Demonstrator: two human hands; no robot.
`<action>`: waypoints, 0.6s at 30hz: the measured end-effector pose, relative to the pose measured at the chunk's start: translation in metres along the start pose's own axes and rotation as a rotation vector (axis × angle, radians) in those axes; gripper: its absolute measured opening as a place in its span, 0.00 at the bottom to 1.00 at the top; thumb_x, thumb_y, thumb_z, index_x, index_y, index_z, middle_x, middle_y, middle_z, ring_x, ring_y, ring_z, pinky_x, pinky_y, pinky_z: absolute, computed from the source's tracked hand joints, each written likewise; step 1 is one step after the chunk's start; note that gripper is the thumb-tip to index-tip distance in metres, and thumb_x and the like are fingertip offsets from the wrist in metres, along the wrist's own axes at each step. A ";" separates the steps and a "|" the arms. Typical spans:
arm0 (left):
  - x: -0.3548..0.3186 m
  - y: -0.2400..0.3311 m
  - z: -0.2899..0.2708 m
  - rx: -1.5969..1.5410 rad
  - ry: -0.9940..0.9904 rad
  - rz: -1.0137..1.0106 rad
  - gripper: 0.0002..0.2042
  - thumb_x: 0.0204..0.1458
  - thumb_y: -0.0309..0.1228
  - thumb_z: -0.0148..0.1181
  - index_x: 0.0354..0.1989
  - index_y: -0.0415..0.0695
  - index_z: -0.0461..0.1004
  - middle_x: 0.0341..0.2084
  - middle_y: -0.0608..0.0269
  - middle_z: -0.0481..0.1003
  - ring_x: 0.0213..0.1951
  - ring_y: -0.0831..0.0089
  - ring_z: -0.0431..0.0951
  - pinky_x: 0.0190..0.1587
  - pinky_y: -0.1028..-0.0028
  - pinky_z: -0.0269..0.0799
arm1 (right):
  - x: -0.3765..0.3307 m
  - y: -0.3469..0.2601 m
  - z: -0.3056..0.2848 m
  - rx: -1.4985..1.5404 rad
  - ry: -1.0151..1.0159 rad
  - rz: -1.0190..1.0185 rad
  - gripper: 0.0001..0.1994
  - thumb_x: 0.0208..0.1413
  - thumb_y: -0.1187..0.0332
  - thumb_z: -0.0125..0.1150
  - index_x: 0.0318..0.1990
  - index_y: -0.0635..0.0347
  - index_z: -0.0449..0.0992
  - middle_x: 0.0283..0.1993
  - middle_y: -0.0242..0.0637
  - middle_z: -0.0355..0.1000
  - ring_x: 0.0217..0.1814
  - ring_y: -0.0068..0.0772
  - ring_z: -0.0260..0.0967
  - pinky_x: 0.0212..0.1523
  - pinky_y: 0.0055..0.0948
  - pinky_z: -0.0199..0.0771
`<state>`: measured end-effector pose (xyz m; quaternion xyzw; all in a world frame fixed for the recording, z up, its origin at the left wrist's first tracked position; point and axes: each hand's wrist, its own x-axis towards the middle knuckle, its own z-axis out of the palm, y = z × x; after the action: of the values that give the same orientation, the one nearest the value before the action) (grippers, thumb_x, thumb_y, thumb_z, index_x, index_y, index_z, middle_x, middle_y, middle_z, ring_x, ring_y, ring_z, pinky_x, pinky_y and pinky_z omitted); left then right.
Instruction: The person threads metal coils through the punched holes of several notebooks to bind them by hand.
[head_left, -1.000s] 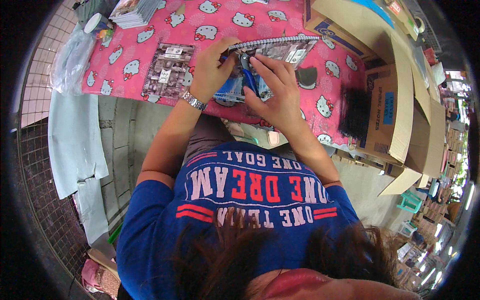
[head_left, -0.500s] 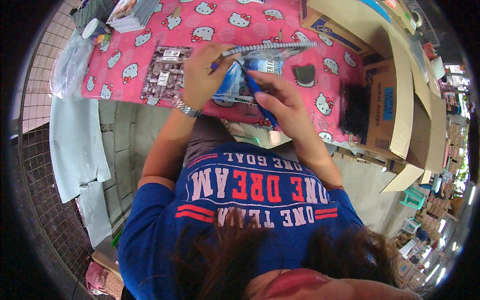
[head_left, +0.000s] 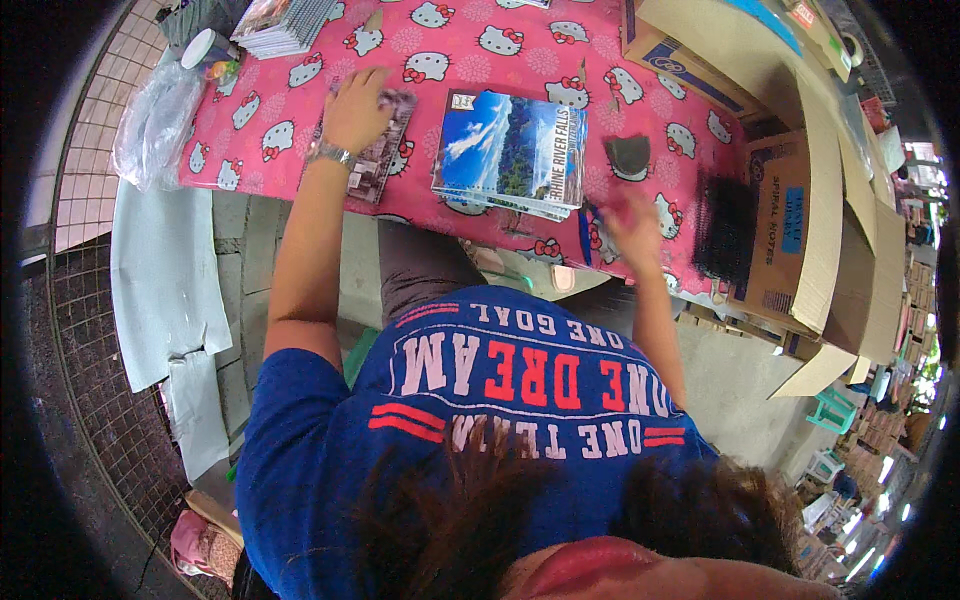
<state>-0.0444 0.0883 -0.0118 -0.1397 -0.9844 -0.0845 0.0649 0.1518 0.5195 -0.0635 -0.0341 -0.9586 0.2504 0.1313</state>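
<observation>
Notebook [head_left: 510,150] with a landscape cover is lying flat at upper centre of the pink cartoon-cat surface [head_left: 270,110], released by both hands. Left hand [head_left: 355,108] is pressing spread fingers on a dark packet stack [head_left: 375,150] at upper left, likely steadying it. Right hand [head_left: 628,215], blurred, is gripping a blue pen [head_left: 584,232] at the near edge. Cardboard boxes [head_left: 800,230] are sitting at right.

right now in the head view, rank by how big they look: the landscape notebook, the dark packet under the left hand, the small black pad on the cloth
1. notebook, clearly largest
2. packet, partly hidden by the left hand
3. black pad, smallest
</observation>
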 end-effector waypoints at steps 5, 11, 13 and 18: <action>-0.054 -0.044 0.055 0.096 -0.264 -0.382 0.33 0.54 0.57 0.52 0.69 0.69 0.53 0.71 0.52 0.48 0.70 0.43 0.49 0.62 0.36 0.49 | 0.025 0.117 -0.037 -0.418 0.208 0.298 0.20 0.51 0.57 0.65 0.48 0.58 0.77 0.47 0.51 0.74 0.51 0.54 0.70 0.52 0.47 0.69; -0.090 -0.069 0.083 0.028 -0.142 -0.407 0.34 0.55 0.65 0.43 0.71 0.73 0.49 0.72 0.48 0.45 0.71 0.44 0.46 0.64 0.39 0.46 | 0.025 0.161 -0.036 -0.701 0.108 0.433 0.21 0.54 0.55 0.58 0.52 0.56 0.74 0.52 0.52 0.71 0.53 0.54 0.70 0.52 0.49 0.72; -0.088 -0.065 0.076 0.035 -0.193 -0.456 0.33 0.56 0.63 0.43 0.71 0.74 0.49 0.72 0.49 0.44 0.71 0.46 0.46 0.65 0.40 0.46 | 0.027 0.166 -0.040 -0.592 0.067 0.454 0.20 0.54 0.58 0.57 0.52 0.57 0.75 0.51 0.53 0.71 0.50 0.56 0.72 0.49 0.49 0.74; -0.082 -0.054 0.063 0.060 -0.217 -0.514 0.31 0.57 0.59 0.46 0.69 0.68 0.54 0.71 0.50 0.46 0.70 0.45 0.48 0.64 0.39 0.46 | 0.036 0.173 -0.075 -0.614 0.207 0.337 0.17 0.51 0.64 0.56 0.47 0.63 0.76 0.39 0.57 0.76 0.41 0.57 0.75 0.47 0.46 0.75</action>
<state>0.0116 0.0275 -0.0940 0.1083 -0.9908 -0.0536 -0.0602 0.1370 0.7103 -0.0766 -0.2544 -0.9517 -0.0359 0.1680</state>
